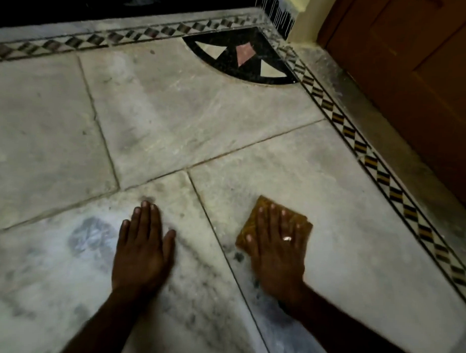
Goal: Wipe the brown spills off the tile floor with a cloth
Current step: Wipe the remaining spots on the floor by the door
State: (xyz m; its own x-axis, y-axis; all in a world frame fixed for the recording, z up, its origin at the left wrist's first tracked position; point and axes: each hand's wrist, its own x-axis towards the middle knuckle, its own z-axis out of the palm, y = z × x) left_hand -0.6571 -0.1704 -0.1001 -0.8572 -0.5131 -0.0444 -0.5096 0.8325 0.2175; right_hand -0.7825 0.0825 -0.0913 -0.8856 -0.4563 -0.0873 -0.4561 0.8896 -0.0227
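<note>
A folded yellow-brown cloth (pixel 262 207) lies flat on the pale marble tile floor (pixel 191 116). My right hand (pixel 275 246) presses down on the cloth with fingers spread, a ring on one finger. My left hand (pixel 142 242) rests flat on the tile to the left, palm down, fingers together, holding nothing. A small dark smudge (pixel 148 198) sits just beyond my left fingertips. Small dark specks (pixel 238 257) lie by the grout line left of my right hand. No clear brown spill shows elsewhere; the picture is blurred.
A patterned diamond border (pixel 359 146) runs along the right and far sides of the floor. A black inlaid corner piece (pixel 241 57) sits at the far corner. A brown wooden door (pixel 415 77) stands on the right. A dark area (pixel 100 2) lies beyond the far border.
</note>
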